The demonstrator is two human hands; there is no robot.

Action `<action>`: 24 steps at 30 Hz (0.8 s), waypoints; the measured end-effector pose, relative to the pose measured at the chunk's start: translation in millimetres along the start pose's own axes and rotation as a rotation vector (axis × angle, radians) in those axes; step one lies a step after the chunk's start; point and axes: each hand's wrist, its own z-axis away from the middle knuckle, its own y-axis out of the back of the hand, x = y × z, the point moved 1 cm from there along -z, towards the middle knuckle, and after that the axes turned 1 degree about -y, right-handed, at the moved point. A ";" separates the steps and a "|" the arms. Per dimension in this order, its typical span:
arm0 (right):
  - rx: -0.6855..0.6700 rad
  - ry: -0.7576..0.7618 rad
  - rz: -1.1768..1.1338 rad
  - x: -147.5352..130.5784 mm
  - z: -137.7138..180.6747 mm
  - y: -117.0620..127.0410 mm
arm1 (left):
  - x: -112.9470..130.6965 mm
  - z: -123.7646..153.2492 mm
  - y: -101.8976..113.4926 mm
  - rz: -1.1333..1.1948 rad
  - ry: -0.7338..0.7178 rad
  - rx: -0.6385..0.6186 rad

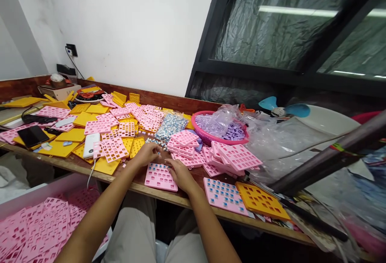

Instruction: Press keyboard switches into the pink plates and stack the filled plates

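In front of me at the table's edge lies a pink plate (159,179) with square holes; blue-and-white small pieces sit along its top rows. My left hand (148,153) hovers beyond its upper left, fingers bent together beside a loose heap of small blue-and-white pieces (159,143). Whatever is between those fingertips is too small to make out. Over the plate's upper right corner is my right hand (180,171), its fingers curled close together; their tips are partly hidden. To the right lies another pink plate (224,196) carrying several blue pieces.
Pink plates (182,144) are stacked behind my right hand, near a bag of blue-and-white pieces (171,126). A pink basket (205,138) holds purple parts. Yellow plates (261,200) lie around. A white power bank (91,145) sits left; a bin (104,251) of pink plates stands below.
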 end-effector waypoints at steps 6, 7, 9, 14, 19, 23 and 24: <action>0.045 -0.006 -0.190 5.6 0.6 -3.2 | 13.3 51.3 -24.6 0.125 0.060 0.049; 0.040 -0.006 -0.217 6.1 0.7 -3.6 | 12.5 54.0 -28.2 0.115 0.087 0.056; 0.024 -0.007 -0.259 7.1 0.6 -4.7 | 11.2 55.1 -31.4 0.081 0.115 0.059; 0.040 -0.035 -0.228 9.1 0.4 -6.6 | 12.4 53.8 -23.9 -0.052 0.034 -0.036; 0.057 0.001 0.013 3.0 0.6 -4.1 | 12.6 60.3 -22.1 -0.090 -0.061 -0.018; -0.033 0.089 0.370 -11.0 -2.7 -3.5 | 18.3 64.4 -28.4 -0.184 -0.025 0.045; -0.065 0.109 0.448 -14.9 -2.9 -3.9 | 21.4 65.2 -29.5 -0.240 -0.013 0.047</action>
